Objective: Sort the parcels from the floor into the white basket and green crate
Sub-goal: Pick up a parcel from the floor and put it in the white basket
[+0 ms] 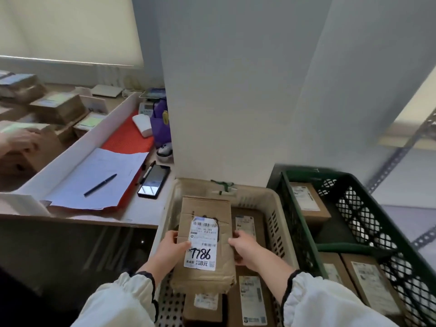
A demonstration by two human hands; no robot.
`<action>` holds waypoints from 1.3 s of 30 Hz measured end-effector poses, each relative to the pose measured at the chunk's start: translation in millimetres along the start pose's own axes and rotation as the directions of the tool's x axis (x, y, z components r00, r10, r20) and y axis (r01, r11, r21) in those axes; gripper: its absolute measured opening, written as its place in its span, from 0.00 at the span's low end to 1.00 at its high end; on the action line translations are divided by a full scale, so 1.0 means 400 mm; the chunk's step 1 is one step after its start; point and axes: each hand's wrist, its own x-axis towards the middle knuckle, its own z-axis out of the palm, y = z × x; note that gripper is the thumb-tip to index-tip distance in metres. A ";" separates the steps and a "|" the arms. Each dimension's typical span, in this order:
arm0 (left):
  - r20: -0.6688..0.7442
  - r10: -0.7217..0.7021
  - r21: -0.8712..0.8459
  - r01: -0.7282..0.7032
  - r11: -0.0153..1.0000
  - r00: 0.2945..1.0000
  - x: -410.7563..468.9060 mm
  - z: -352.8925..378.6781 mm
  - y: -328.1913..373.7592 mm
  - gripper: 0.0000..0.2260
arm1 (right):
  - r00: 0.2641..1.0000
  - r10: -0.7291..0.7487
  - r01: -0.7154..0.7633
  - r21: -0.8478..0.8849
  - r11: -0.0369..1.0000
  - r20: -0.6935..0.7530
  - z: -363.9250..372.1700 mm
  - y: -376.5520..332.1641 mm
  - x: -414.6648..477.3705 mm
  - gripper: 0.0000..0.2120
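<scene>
1. Both hands are gripping one parcel (204,241) over the white basket (278,223): the left hand (170,247) is pressing its left edge, the right hand (243,246) its right edge.
2. The parcel is sitting label-up above other boxes already in the basket.
3. The placing step is seemingly underway; next, lowering it flat and letting go.
4. The green crate (368,223) is standing just beside, on the right.

surface: pale wooden desk (141,214), up and left of the fingers | on it: white sheets of paper (99,178) with dark blue pen (100,185), red folder (129,138), black smartphone (154,181) | nearest the fingers: smartphone | farther left: brown cardboard boxes (59,107)
</scene>
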 end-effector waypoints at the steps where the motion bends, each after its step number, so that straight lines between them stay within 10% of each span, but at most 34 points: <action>1: 0.001 -0.011 -0.020 0.011 1.000 1.000 0.033 0.010 -0.005 0.21 | 1.000 0.004 -0.004 0.008 1.000 0.006 -0.002 -0.005 0.036 0.20; 39: 0.010 -0.062 -0.081 0.062 0.995 0.998 0.406 0.118 -0.118 0.22 | 0.985 -0.101 0.059 -0.277 0.959 -0.140 0.006 0.048 0.441 0.20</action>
